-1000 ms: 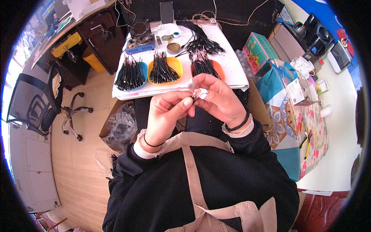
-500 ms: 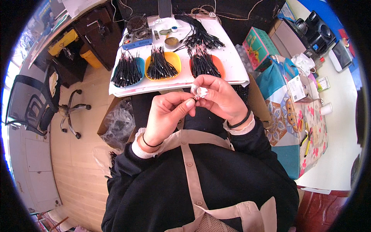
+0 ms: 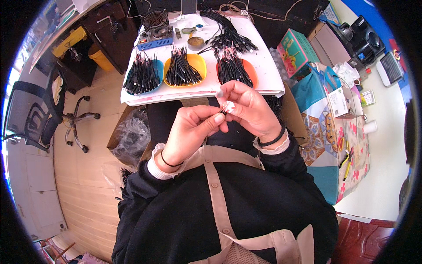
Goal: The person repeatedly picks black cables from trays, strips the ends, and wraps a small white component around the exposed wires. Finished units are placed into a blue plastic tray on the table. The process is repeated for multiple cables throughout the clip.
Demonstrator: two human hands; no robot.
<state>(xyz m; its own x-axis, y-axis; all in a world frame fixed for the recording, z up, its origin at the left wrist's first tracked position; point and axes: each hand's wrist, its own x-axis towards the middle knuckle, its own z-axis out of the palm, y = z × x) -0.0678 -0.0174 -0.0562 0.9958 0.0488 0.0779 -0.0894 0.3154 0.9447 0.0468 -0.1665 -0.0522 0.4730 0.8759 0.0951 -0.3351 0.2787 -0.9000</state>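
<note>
My left hand [image 3: 192, 131] and my right hand [image 3: 251, 110] meet just in front of the white table's near edge. Between thumb and forefinger my left hand pinches a short black cable [image 3: 223, 111], whose tip with thin wires shows at the fingertips. My right thumb, with a white wrapping [image 3: 229, 107] at its tip, presses at that same cable end. The right forefinger is lifted and curved, with a greyish cover on its tip. Most of the cable is hidden by the hands. Beyond them, bundles of black cables lie in a blue tray [image 3: 154, 89], a yellow tray [image 3: 203, 66] and an orange tray [image 3: 252, 75].
On the white table [image 3: 268, 75] stand a blue soldering-type device [image 3: 154, 39], a round tin [image 3: 195, 42] and a loose cable bundle [image 3: 228, 35]. To the right are a patterned cloth [image 3: 323, 132] and yellow-handled pliers [image 3: 347, 165]. An office chair [image 3: 33, 110] stands left.
My right forefinger has lifted a little away from the cable end, while the thumb stays by it. My left hand keeps its pinch. The whole view has shifted slightly.
</note>
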